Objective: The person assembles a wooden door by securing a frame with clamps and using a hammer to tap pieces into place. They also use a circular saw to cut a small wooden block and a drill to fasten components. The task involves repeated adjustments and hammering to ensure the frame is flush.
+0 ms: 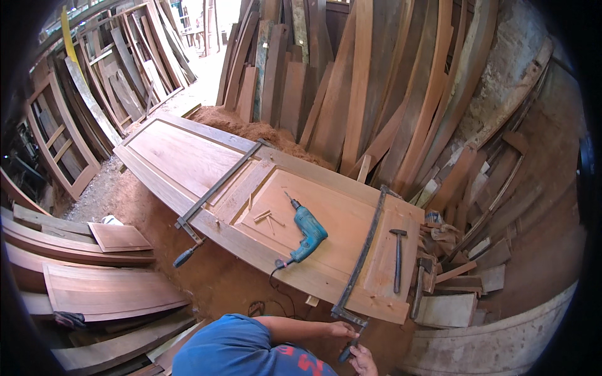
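A panelled wooden door [288, 182] lies flat, slanting from far left to near right. Two long metal bar clamps span its width: a far clamp [221, 182] and a near clamp [367, 250]. My left hand [342, 330] closes on the screw end of the near clamp, past the door's front edge. Just below, my right hand [363, 361] has its fingers around the dark handle [346, 352] of that clamp. On the door rest a teal electric drill [307, 232], several small wooden pegs [266, 216] and a hammer [397, 260].
Tall planks [351, 94] lean along the back. Door frames [63, 138] stand at the left. Loose panels [113, 291] are stacked at the near left. Wood offcuts [448, 310] lie at the right. The drill's cord [276, 285] hangs over the front edge; sawdust [251, 128] is heaped behind the door.
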`<state>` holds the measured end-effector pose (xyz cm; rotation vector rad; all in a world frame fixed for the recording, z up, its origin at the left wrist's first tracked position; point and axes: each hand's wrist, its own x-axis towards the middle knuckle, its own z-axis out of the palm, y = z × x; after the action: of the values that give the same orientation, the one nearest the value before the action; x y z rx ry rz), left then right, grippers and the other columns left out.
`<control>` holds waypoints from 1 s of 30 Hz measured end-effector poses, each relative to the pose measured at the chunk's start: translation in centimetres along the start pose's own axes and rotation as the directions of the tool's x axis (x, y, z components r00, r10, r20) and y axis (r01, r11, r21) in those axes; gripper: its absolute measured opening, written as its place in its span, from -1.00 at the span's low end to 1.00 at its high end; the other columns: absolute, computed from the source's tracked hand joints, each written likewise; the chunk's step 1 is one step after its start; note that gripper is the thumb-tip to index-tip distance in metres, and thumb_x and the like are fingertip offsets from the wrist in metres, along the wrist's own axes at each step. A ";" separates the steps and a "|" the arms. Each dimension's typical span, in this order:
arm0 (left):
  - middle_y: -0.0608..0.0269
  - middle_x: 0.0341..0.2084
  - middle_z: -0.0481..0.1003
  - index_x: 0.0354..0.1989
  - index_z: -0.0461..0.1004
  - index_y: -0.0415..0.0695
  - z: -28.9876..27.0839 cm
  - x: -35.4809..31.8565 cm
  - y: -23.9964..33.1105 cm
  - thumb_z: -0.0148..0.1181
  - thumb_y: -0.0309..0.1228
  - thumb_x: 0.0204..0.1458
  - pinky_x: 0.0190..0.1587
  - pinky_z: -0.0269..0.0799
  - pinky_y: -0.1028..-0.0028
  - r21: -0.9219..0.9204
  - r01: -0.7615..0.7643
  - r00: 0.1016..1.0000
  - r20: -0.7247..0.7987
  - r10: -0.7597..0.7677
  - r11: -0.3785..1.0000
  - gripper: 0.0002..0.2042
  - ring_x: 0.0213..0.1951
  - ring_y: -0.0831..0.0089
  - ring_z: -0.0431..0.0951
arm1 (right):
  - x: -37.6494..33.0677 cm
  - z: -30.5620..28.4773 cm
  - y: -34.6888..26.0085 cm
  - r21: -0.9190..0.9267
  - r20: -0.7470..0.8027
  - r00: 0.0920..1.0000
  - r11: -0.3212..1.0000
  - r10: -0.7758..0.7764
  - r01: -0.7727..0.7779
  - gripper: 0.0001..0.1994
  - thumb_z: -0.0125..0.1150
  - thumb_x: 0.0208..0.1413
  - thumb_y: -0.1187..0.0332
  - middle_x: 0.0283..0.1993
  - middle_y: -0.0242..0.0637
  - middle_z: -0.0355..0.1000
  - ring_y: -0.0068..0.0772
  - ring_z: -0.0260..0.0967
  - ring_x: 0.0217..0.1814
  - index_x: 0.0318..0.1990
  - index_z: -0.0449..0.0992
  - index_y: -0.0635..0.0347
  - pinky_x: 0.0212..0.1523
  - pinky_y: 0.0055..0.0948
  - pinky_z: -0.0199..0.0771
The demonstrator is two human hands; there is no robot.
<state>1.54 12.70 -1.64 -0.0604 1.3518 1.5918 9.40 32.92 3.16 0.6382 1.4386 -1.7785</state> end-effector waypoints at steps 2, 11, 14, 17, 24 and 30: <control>0.43 -0.57 0.36 -0.42 0.50 -0.02 -1.0 0.1 -1.2 0.28 0.03 0.15 -0.43 0.27 0.46 -0.057 -0.063 0.998 -0.016 0.063 0.996 -0.64 -0.49 0.55 0.36 | 0.3 -1.3 1.0 0.033 0.075 0.997 0.999 0.002 -0.005 -0.68 0.25 0.25 0.36 0.05 -0.11 0.53 -0.14 0.51 0.06 0.12 0.41 0.19 0.08 -0.07 0.54; 0.32 0.11 0.41 0.18 0.41 0.00 -5.9 -4.9 -1.0 0.36 0.04 0.06 0.07 0.44 0.43 -0.453 0.059 0.961 -0.216 -0.173 0.890 -0.42 0.01 0.45 0.45 | -3.6 7.6 -5.2 -0.691 -0.421 0.865 0.714 -0.272 -0.112 -0.66 0.53 -0.07 0.26 -0.56 -0.35 0.38 -0.48 0.35 -0.58 -0.46 0.38 0.16 -0.56 -0.39 0.40; 0.33 0.21 0.35 0.30 0.31 0.05 -6.4 -5.4 1.5 0.35 0.10 0.04 0.15 0.42 0.40 -0.570 -0.003 0.944 -0.272 -0.185 0.822 -0.30 0.16 0.43 0.38 | -1.7 3.6 -3.5 -0.445 -0.312 0.948 0.891 -0.066 -0.084 -0.58 0.60 -0.18 0.24 -0.52 -0.32 0.42 -0.44 0.39 -0.52 -0.43 0.37 0.18 -0.57 -0.35 0.40; 0.27 0.22 0.33 0.34 0.27 0.00 -8.8 -3.7 -0.1 0.36 0.14 0.02 0.16 0.44 0.38 -0.618 -0.017 0.979 -0.169 -0.112 0.786 -0.22 0.17 0.41 0.37 | -1.2 1.0 -1.4 0.126 0.110 0.994 0.992 0.000 -0.014 -0.68 0.24 0.24 0.39 -0.01 -0.08 0.54 -0.12 0.53 0.02 0.11 0.41 0.22 0.02 -0.11 0.58; 0.05 0.16 0.34 0.25 0.26 -0.20 -9.1 -1.8 -0.8 0.37 0.17 -0.02 0.08 0.54 0.32 -0.554 0.025 0.911 -0.331 -0.248 0.832 -0.17 0.07 0.29 0.47 | -0.8 3.7 -3.1 -0.486 -0.304 0.942 0.874 -0.143 -0.024 -0.50 0.63 -0.29 0.17 -0.44 -0.20 0.48 -0.25 0.47 -0.44 -0.38 0.38 0.23 -0.49 -0.22 0.46; 0.15 0.05 0.46 0.18 0.35 -0.13 -6.0 -4.6 4.5 0.26 0.09 0.13 -0.09 0.59 0.38 -0.502 0.061 0.904 -0.338 -0.261 0.863 -0.38 -0.03 0.35 0.53 | -1.2 6.0 -3.2 -0.819 -0.404 0.816 0.562 -0.414 -0.120 -0.57 0.53 -0.15 0.20 -0.30 -0.07 0.53 -0.05 0.53 -0.26 -0.29 0.41 0.27 -0.23 -0.20 0.53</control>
<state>-2.46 5.79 2.04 -0.8274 1.1675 1.7930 8.01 27.71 7.47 0.5256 2.5650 -0.7873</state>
